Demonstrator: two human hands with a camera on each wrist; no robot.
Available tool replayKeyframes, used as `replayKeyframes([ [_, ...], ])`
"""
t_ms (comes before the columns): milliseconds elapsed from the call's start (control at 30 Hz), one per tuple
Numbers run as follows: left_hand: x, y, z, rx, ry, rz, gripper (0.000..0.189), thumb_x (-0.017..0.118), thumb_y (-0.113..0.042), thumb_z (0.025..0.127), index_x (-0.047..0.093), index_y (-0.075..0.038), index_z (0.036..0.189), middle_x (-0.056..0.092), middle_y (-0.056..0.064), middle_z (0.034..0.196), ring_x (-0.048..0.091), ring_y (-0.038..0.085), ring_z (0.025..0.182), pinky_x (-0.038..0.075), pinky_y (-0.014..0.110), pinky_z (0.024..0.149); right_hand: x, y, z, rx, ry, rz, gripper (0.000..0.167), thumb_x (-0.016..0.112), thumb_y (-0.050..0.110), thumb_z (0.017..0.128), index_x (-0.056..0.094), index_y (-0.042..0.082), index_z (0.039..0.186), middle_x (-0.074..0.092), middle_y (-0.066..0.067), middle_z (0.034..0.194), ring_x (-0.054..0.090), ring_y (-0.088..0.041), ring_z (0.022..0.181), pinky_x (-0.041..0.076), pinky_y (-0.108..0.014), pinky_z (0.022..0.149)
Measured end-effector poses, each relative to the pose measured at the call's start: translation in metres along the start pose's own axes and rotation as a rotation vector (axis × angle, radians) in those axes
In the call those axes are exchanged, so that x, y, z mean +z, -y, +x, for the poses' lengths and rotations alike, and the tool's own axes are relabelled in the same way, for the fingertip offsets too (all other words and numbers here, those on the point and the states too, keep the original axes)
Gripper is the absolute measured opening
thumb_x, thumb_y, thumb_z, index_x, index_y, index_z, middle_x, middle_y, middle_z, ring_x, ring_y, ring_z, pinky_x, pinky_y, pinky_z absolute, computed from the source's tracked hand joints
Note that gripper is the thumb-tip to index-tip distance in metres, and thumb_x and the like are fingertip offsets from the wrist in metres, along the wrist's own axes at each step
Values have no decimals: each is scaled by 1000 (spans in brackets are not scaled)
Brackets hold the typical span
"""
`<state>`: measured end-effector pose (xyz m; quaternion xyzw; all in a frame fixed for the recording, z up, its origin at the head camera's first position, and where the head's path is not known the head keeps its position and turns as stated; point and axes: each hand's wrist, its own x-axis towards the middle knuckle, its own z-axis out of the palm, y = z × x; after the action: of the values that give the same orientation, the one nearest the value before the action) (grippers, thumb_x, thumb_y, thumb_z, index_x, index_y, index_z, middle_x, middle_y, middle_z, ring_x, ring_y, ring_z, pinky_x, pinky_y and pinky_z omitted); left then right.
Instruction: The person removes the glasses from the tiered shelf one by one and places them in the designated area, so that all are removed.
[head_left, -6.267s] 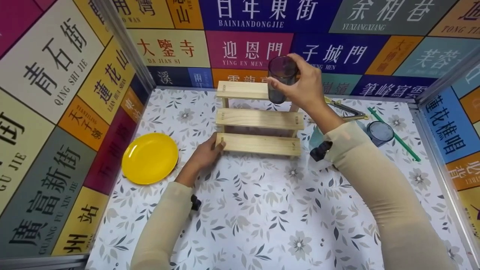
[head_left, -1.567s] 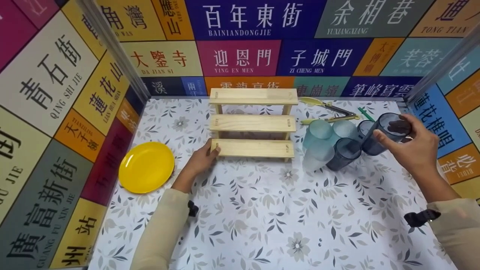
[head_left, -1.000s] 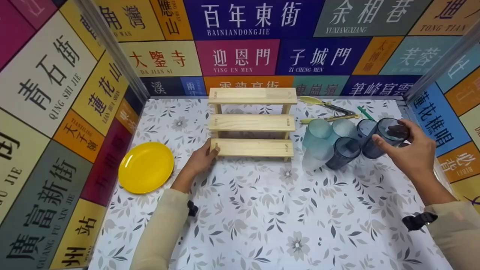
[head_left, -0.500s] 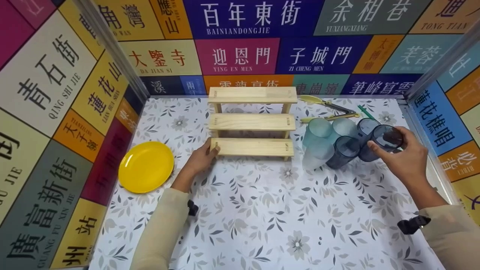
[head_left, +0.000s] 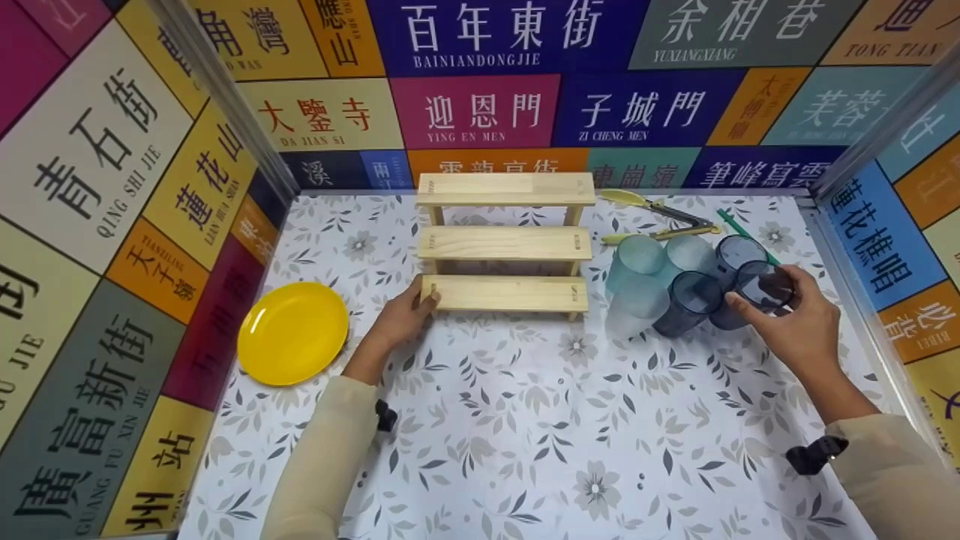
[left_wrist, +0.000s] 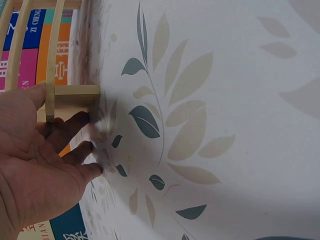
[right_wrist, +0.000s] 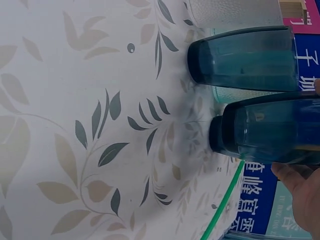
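Note:
My left hand (head_left: 403,315) holds the left end of the lowest step of a three-tier wooden stand (head_left: 502,294); in the left wrist view my thumb lies on top of the board and my fingers below it. At the right, my right hand (head_left: 804,334) grips a dark blue tumbler (right_wrist: 280,127) around its upper part, thumb on the near side. That tumbler is upright, close beside two other dark blue tumblers (head_left: 691,296). Several frosted teal tumblers (head_left: 637,266) stand just left of them. I cannot tell whether the held tumbler's base touches the table.
Behind the tumblers lie yellow-tipped tongs (head_left: 667,214) and a green straw-like stick (head_left: 739,229), partly hidden. A yellow plate (head_left: 292,334) rests at the left on the flower-patterned tabletop (head_left: 525,420). Printed panels (head_left: 480,105) wall in the back and sides.
Earlier my right hand held a dark tumbler above the stand; later, at the right, it moved leftward and down with the tumbler toward the others. The left hand stays on the stand.

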<state>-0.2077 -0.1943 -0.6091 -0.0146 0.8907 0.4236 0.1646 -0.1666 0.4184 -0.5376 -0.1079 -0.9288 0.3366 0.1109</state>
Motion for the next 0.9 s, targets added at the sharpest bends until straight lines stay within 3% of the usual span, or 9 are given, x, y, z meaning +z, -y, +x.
replayKeyframes([
  [133, 0, 1, 0, 9, -3, -1, 85, 46, -60, 116, 13, -15, 180, 38, 24, 177, 48, 47, 157, 40, 61, 128, 4, -4, -1, 17, 28, 8, 98, 89, 55, 92, 45, 13, 168, 67, -26, 150, 66, -49, 132, 40, -23, 83],
  [433, 0, -1, 1, 14, -14, 15, 82, 45, -59, 117, 14, -16, 180, 37, 24, 177, 43, 48, 160, 35, 62, 131, 7, -14, 1, 29, 77, 10, 100, 87, 60, 92, 42, 14, 170, 63, -24, 156, 64, -49, 137, 41, -24, 89],
  [733, 0, -1, 1, 15, -27, 16, 82, 48, -58, 116, 17, -16, 179, 38, 23, 177, 41, 47, 162, 33, 62, 133, 9, -25, 5, 13, 125, 31, 102, 88, 56, 93, 39, 13, 171, 62, -25, 157, 62, -50, 140, 37, -6, 81],
  [833, 0, 0, 1, 14, -24, 21, 81, 47, -58, 116, 17, -16, 180, 38, 22, 178, 41, 46, 162, 33, 62, 133, 11, -28, 6, 6, 139, 17, 104, 88, 57, 92, 38, 13, 172, 60, -26, 158, 61, -53, 140, 37, -8, 80],
  [900, 0, 0, 0, 10, -18, 15, 81, 47, -58, 117, 16, -16, 180, 37, 22, 178, 41, 46, 162, 33, 61, 133, 12, -30, 6, 0, 144, 4, 104, 88, 57, 92, 38, 13, 172, 60, -27, 158, 61, -54, 140, 43, -16, 86],
])
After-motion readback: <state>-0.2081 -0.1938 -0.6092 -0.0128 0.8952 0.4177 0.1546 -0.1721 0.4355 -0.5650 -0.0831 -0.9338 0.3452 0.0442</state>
